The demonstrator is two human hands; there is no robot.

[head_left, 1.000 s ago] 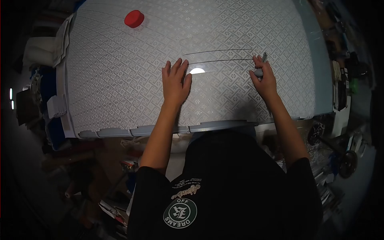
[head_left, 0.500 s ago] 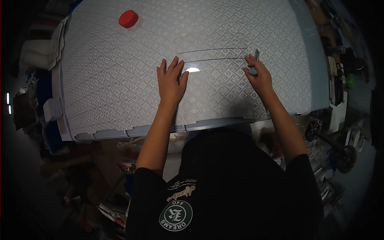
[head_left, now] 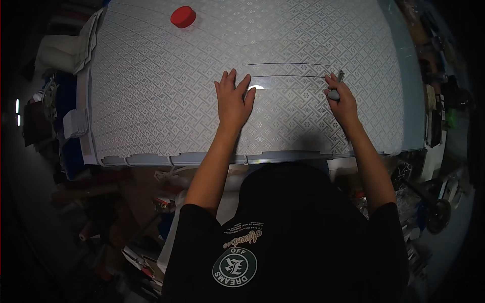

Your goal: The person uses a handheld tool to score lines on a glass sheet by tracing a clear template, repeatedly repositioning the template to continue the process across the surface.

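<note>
My left hand (head_left: 234,103) lies with its fingers spread on the patterned white cloth (head_left: 166,101), touching the left end of a clear strip (head_left: 288,82) with a dark upper edge. At the strip's right end is my right hand (head_left: 343,102), its fingers curled round a grey tool (head_left: 334,94) whose metal end sticks out above the knuckles. Another thin dark line (head_left: 285,63) runs across the cloth just beyond the strip, almost parallel to it.
A red round lid (head_left: 183,17) is at the far left part of the table. White folded material (head_left: 63,50) and small white pieces (head_left: 76,123) are beside the table's left edge. Various items crowd the right side.
The whole view has shifted, so the table, lid and both hands appear farther right. Relative to the cloth and strip, both hands look nearly unmoved.
</note>
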